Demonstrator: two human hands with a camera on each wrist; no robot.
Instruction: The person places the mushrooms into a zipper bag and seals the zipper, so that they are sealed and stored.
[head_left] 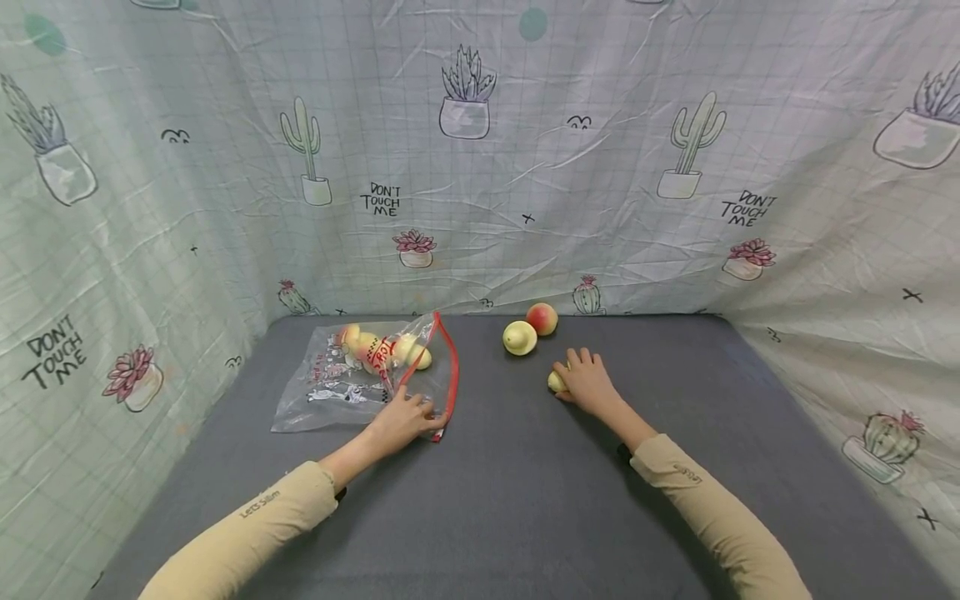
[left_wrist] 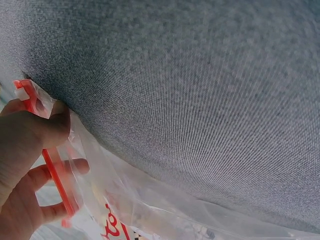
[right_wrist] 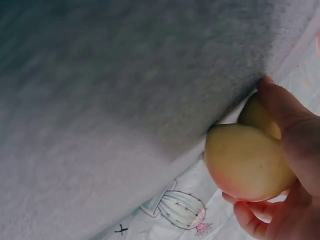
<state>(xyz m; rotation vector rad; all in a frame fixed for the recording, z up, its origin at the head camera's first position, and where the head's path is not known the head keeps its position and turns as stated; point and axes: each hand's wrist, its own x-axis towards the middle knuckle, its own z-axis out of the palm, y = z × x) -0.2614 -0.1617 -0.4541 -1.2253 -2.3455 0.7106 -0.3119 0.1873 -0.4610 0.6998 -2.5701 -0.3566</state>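
My left hand (head_left: 405, 421) holds the red-edged mouth of a clear plastic zip bag (head_left: 300, 408), which lies on its side with several yellow and blushed fruits inside. In the left wrist view the thumb presses at the red zip strip (left_wrist: 56, 175), and other fingers show through the film. Over on the right, my right hand (head_left: 591, 385) grips a yellow fruit (right_wrist: 245, 162) with a pink blush. A second rounded yellow surface (right_wrist: 255, 116) shows beside the thumb; whether it is a separate fruit I cannot tell. Just beyond that hand lie a yellow pear (head_left: 520, 337) and a red-yellow peach (head_left: 542, 318).
Everything lies on a dark grey table (head_left: 487, 517). A pale fabric curtain (head_left: 487, 183) printed with cacti hangs behind it and along both sides, meeting the table's far edge close behind the peach.
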